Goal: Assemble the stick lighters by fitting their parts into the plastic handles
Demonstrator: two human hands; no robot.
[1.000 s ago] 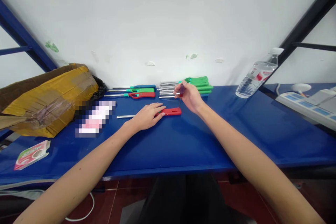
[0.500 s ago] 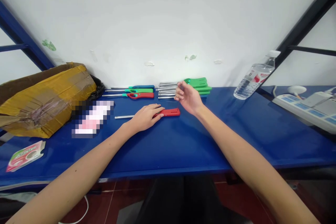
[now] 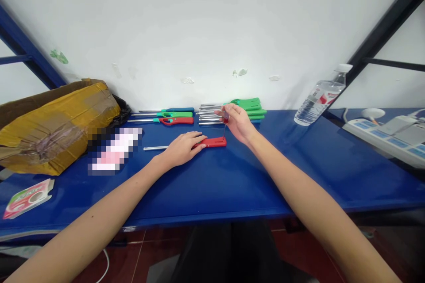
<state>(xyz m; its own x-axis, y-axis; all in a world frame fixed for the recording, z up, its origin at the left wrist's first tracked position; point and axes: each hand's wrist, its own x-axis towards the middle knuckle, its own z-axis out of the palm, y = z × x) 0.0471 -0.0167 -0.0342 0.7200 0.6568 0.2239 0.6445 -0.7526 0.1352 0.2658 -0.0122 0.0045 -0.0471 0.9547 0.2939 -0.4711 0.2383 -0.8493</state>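
A red long-necked lighter (image 3: 215,142) lies flat near the middle of the blue table, its metal tube pointing left. My left hand (image 3: 183,148) is closed over its middle and holds it against the tabletop. Above the lighter's right end, my right hand (image 3: 236,120) pinches a small screwdriver (image 3: 226,120) with a red handle; its thin shaft points down to the end of the red body.
Behind are a blue, a green and a red lighter (image 3: 181,120), and a pile of green lighters (image 3: 250,104). A taped box (image 3: 63,128) stands left, a flat carton (image 3: 28,198) nearer. A water bottle (image 3: 319,99) and power strip (image 3: 392,137) are right.
The fingers of my right hand have shifted round the screwdriver, and its red handle now shows. My left hand and the red lighter keep their places on the table.
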